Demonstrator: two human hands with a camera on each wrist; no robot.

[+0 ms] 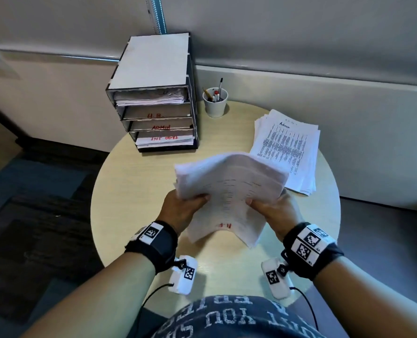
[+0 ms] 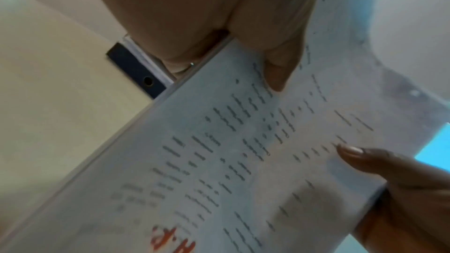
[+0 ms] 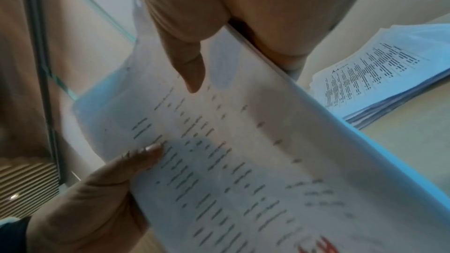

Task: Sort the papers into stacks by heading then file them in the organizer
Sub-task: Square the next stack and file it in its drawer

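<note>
A thick stack of printed papers headed "H.R." in red hangs above the round table, bent into an arch. My left hand grips its left edge, thumb on top. My right hand grips its right edge the same way. Both wrist views show the stack pinched between thumb and fingers. A second stack headed "Admin" lies on the table at the right. The dark organizer stands at the back with shelves labelled "H.R." and "ADMIN"; its top and bottom shelves hold papers.
A white cup of pens stands right of the organizer against the wall. The table's rounded edge runs close to my body. Dark carpet lies to the left of the table.
</note>
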